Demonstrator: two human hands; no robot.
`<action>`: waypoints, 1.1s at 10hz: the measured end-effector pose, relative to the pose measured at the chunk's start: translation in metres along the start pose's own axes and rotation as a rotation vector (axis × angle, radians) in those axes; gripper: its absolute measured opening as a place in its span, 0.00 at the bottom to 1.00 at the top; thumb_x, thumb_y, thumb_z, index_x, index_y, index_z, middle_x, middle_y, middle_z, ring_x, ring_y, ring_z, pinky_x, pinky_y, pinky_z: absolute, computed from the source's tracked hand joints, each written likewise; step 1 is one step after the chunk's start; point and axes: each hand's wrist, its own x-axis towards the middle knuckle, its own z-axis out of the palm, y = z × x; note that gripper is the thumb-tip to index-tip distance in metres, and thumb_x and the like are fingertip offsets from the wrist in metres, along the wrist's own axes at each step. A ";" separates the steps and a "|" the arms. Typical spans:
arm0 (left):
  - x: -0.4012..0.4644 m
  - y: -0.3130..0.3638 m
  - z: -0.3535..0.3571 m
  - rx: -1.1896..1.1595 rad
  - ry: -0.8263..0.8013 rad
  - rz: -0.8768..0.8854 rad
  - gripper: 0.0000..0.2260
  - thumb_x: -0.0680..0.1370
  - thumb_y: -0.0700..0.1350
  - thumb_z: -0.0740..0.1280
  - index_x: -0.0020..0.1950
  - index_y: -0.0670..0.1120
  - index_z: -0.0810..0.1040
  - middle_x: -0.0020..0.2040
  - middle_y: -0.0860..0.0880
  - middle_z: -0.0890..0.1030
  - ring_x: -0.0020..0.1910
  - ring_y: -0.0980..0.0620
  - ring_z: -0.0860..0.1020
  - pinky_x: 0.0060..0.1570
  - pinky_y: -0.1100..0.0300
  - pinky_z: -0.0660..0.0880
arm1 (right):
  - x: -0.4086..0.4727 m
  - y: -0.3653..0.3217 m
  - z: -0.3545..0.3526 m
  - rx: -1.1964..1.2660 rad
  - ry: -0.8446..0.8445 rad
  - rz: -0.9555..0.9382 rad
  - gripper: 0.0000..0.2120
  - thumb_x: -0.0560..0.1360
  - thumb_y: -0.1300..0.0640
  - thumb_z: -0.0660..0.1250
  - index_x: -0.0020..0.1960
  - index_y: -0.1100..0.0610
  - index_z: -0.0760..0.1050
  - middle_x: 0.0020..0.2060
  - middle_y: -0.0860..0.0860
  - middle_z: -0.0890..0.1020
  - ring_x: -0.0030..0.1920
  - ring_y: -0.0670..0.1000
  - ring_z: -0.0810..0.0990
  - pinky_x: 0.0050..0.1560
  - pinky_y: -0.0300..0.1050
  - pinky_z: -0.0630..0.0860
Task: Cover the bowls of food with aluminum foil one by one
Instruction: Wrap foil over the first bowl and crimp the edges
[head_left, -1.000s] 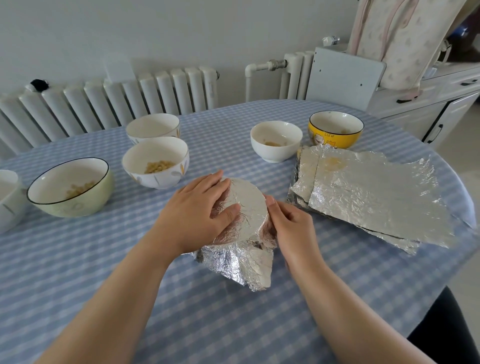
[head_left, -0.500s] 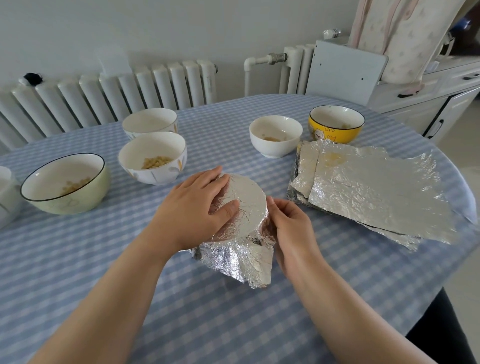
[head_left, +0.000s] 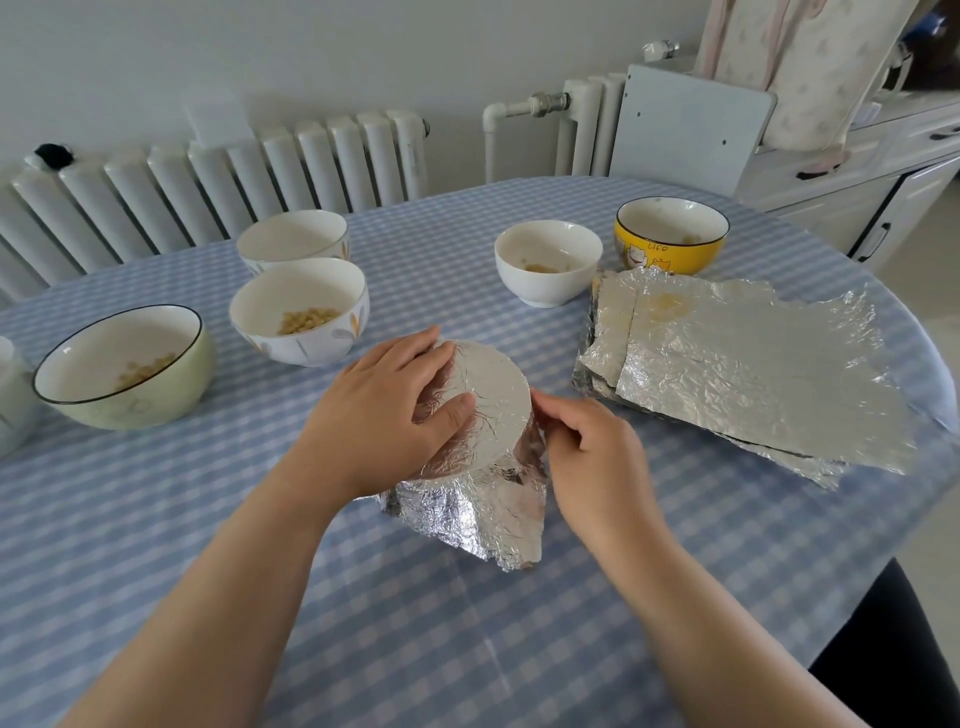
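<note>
Head view: a foil-covered bowl (head_left: 485, 410) sits near the middle of the bench (head_left: 156, 519), its loose foil skirt flaring toward the viewer. The left hand (head_left: 384, 415) lies flat on the foil top, grip released, fingers pressing. The right hand (head_left: 592, 457) pinches the foil at the bowl's right rim. The stack of foil sheets (head_left: 743, 374) lies to the right; the uncovered bowls (head_left: 300, 310) stand behind.

Foil (head_left: 483, 415) conceals the wrapped bowl entirely. Left of the green bowl (head_left: 124, 366), a white container (head_left: 13, 400) is cropped by the frame edge.
</note>
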 end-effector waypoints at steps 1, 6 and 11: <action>0.000 -0.001 0.000 0.008 0.004 0.003 0.40 0.69 0.72 0.46 0.77 0.55 0.62 0.78 0.60 0.58 0.76 0.59 0.56 0.75 0.56 0.53 | -0.006 -0.008 -0.003 -0.063 -0.078 -0.017 0.20 0.77 0.67 0.56 0.56 0.51 0.81 0.47 0.49 0.80 0.46 0.43 0.73 0.45 0.27 0.66; -0.001 0.004 -0.002 0.044 -0.020 -0.037 0.40 0.70 0.72 0.47 0.78 0.55 0.61 0.78 0.60 0.57 0.76 0.59 0.55 0.74 0.57 0.53 | -0.012 -0.017 0.000 0.013 -0.146 0.070 0.09 0.79 0.49 0.60 0.52 0.48 0.78 0.39 0.43 0.83 0.42 0.43 0.79 0.44 0.44 0.74; -0.011 0.039 0.010 0.301 0.028 -0.286 0.41 0.73 0.70 0.32 0.78 0.52 0.58 0.80 0.49 0.53 0.76 0.43 0.57 0.71 0.45 0.57 | 0.009 -0.023 -0.005 -0.233 -0.029 -0.109 0.21 0.81 0.56 0.62 0.73 0.56 0.68 0.70 0.48 0.73 0.70 0.48 0.70 0.65 0.40 0.65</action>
